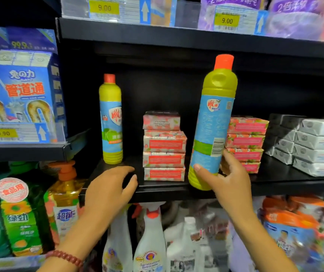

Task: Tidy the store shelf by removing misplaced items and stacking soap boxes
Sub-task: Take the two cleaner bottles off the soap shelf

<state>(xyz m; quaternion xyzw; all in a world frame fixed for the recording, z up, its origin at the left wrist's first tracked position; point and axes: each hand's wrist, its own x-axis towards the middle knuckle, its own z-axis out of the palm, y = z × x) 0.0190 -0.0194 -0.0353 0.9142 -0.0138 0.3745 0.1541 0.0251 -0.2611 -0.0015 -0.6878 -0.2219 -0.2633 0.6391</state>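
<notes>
Right hand (229, 179): grips the lower body of the held bottle (212, 122), raised before the shelf (167, 190) edge.
Left hand (110, 189): relaxed, holds nothing, near the standing bottle (111, 122).
Advice: pull the held bottle out upright, clear of both soap box stacks (164, 152).

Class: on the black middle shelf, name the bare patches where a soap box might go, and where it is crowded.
Bare shelf shows between the standing bottle and the left soap stack, and along the front edge before the right soap stack and white boxes. Crowded: the gap between the soap stacks, covered by the held bottle.
</notes>
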